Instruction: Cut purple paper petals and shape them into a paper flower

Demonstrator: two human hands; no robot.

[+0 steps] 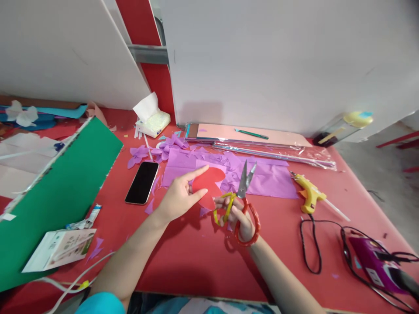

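My left hand [180, 195] pinches a red paper cut-out [209, 185] with rounded lobes, index finger stretched along its top edge. My right hand [240, 218] has its fingers through the red and yellow handles of scissors [242, 198], whose blades stand open and point away from me, just right of the red piece. Both hands hover above the red table [183, 253], in front of a purple paper sheet [271, 179] with several purple scraps on it.
A black phone [142, 182] lies left of my left hand. A green board [59, 192] and a small white box [59, 249] are at the left. A yellow glue gun [309, 194], black cables [310, 248] and a purple device [373, 259] are at the right. Wrapped paper sheets [255, 139] and a tissue pack [152, 117] sit by the wall.
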